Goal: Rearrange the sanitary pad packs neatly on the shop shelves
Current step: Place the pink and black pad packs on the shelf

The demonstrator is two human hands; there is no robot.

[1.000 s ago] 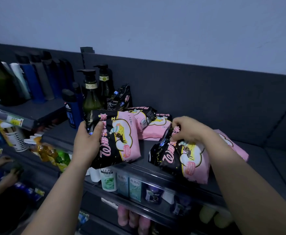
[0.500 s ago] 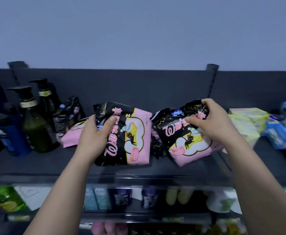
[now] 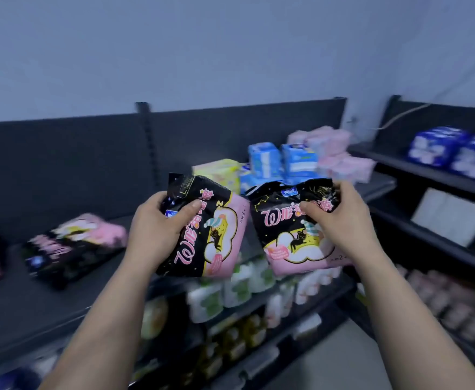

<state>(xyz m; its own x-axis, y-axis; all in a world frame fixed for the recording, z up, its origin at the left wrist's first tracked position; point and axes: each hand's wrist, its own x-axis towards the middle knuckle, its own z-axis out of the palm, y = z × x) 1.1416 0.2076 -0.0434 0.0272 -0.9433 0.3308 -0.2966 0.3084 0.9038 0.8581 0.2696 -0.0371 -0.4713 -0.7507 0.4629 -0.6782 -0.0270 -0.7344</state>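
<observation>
At the shelf [image 3: 33, 299], left pack [image 3: 216, 240] in left hand [image 3: 157, 223], right pack [image 3: 289, 243] in right hand [image 3: 340, 218]

The left hand [image 3: 157, 226] and right hand [image 3: 340, 220] each grip a black-and-pink plastic pad pack [image 3: 216, 237] [image 3: 295, 235] above the dark shelf [image 3: 33, 305].

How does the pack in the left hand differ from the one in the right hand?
The left-hand pack is turned sideways, lettering vertical, pink part at right; the right-hand pack is upright, lettering across, pink part at bottom. The left hand grips its pack's side; the right hand grips its pack's top. Same black-and-pink design.
</observation>
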